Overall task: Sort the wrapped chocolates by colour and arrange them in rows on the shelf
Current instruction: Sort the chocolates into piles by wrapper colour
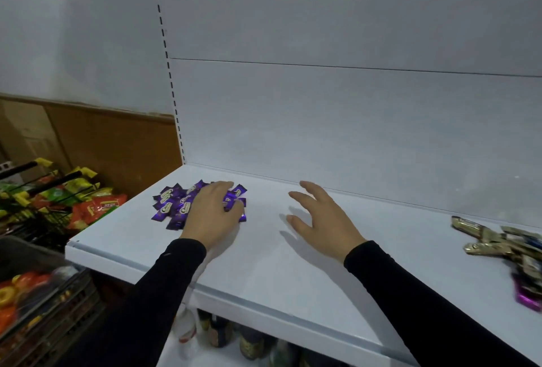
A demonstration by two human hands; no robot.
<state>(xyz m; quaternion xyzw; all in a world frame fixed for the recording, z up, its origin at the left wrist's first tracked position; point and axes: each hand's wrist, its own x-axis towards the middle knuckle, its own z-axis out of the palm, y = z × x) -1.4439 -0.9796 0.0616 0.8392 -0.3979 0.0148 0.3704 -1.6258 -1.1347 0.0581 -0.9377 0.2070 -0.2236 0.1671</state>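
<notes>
Two hands in black sleeves reach over a white shelf [264, 264] that fills the centre and right of the frame. At centre left, the left hand [212, 214] lies palm down on a loose heap of purple chocolates [173, 205], its fingers bent over the right side of the pile and touching the wrappers; whether any piece is actually gripped cannot be told. Just right of centre, the right hand [319, 217] is above the bare shelf with fingers spread and relaxed, holding nothing, well apart from both piles.

Along the right edge of the frame lies a second, blurred heap of gold chocolates [492, 243], with a magenta wrapper [528, 297] at its near end, also on the shelf.

Beyond the shelf's left end, at middle left, a black wire basket [38, 208] holds green, yellow and red snack bags [93, 208]. At lower left a dark crate [44, 322] holds red and yellow items, blurred. Below the shelf's front edge, at bottom centre, the tops of several bottles [223, 334] show.
</notes>
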